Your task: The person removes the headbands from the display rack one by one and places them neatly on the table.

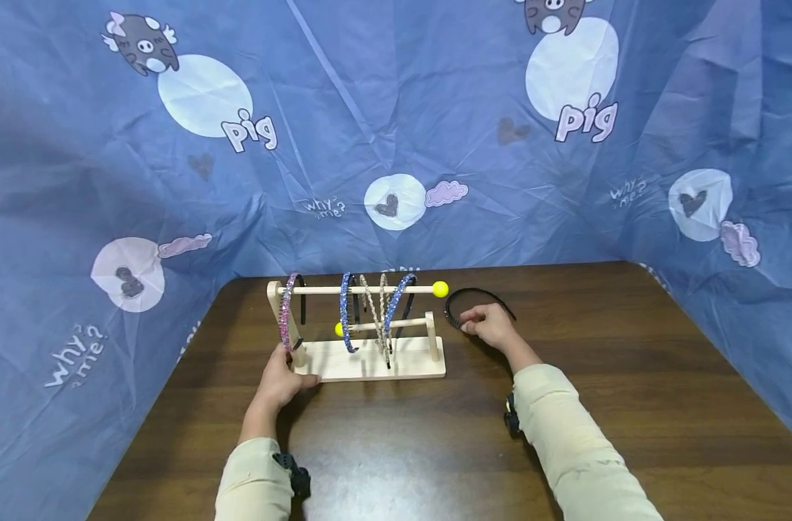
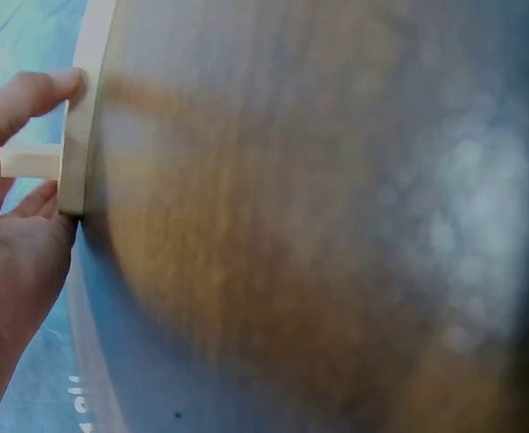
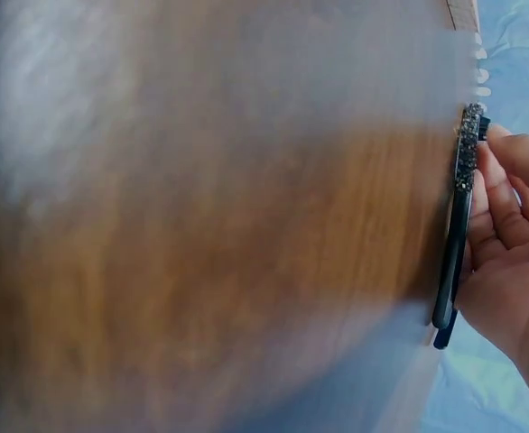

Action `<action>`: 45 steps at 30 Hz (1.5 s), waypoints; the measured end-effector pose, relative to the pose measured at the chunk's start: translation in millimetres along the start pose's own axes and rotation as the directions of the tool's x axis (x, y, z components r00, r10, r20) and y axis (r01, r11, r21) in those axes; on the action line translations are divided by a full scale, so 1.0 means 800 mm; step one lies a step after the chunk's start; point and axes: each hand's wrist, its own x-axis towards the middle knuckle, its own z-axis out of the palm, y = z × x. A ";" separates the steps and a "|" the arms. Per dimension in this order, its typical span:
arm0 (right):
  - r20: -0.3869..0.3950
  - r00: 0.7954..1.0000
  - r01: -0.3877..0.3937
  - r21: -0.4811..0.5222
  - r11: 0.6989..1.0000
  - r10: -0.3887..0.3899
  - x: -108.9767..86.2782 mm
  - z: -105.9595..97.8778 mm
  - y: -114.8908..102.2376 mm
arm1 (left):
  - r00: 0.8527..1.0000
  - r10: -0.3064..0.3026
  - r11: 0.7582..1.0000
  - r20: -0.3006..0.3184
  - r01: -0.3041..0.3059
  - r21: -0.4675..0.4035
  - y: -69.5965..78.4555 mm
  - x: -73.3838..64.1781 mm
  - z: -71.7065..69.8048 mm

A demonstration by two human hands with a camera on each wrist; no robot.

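Observation:
At its left end, my left hand [image 1: 282,380] grips the base of a pale wooden headband stand [image 1: 402,365]; thumb and fingers clasp the base edge [image 2: 78,149] in the left wrist view. To the right of the stand, my right hand [image 1: 490,325] pinches a black headband [image 3: 466,153] studded with dark stones, its arc bowed away from me. On the stand hang a pink glittery headband [image 1: 284,318] at the left, a blue glittery one [image 1: 344,311] in the middle, beige beaded ones [image 1: 372,306] and another blue one [image 1: 392,307] further right.
A yellow ball [image 1: 440,289] caps the upper rod's right end, and another yellow ball [image 1: 339,329] caps the lower rod's left end. The brown wooden table [image 1: 630,376] stretches around the stand. Blue printed cloth [image 1: 396,145] hangs behind and at both sides.

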 end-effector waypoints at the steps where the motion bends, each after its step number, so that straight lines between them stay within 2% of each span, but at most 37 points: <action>1: -0.013 1.000 0.005 0.004 1.000 -0.005 -0.001 -0.002 0.000 | 1.000 -0.002 1.000 -0.001 0.002 -0.006 -0.001 0.001 0.000; 6: -0.060 0.998 0.026 0.034 0.999 -0.024 -0.006 -0.009 -0.009 | 1.000 -0.003 1.000 -0.019 0.003 -0.025 -0.008 0.005 0.005; 13: -0.065 0.995 0.083 0.068 0.994 -0.079 -0.018 -0.012 -0.034 | 0.998 0.016 0.999 -0.056 -0.018 -0.034 -0.015 0.003 0.010; 18: -0.093 0.994 0.071 0.177 0.982 -0.055 -0.031 -0.018 -0.061 | 0.997 0.012 0.998 -0.071 -0.017 -0.068 -0.014 -0.002 0.012; 20: -0.095 0.995 0.053 0.227 0.972 -0.032 -0.041 -0.024 -0.082 | 0.997 0.007 0.997 -0.076 -0.014 -0.082 -0.013 -0.002 0.013; 25: -0.106 0.994 0.024 0.361 0.932 0.015 -0.058 -0.030 -0.116 | 0.998 -0.005 0.994 -0.067 -0.002 -0.109 -0.013 -0.002 0.016; 32: -0.179 0.983 0.061 0.503 0.862 0.035 -0.066 -0.013 -0.124 | 0.997 -0.017 0.991 -0.071 0.007 -0.132 -0.013 -0.003 0.016; 36: -0.244 0.969 0.113 0.541 0.834 0.027 -0.071 -0.005 -0.137 | 0.997 -0.023 0.992 -0.074 0.014 -0.126 -0.010 -0.003 0.014; 40: -0.300 0.954 0.186 0.552 0.813 -0.014 -0.077 0.002 -0.147 | 0.997 -0.023 0.992 -0.080 0.012 -0.125 -0.009 -0.002 0.013; 45: -0.287 0.956 0.224 0.574 0.787 -0.063 -0.085 0.013 -0.158 | 0.996 -0.029 0.993 -0.083 0.020 -0.115 -0.011 -0.003 0.012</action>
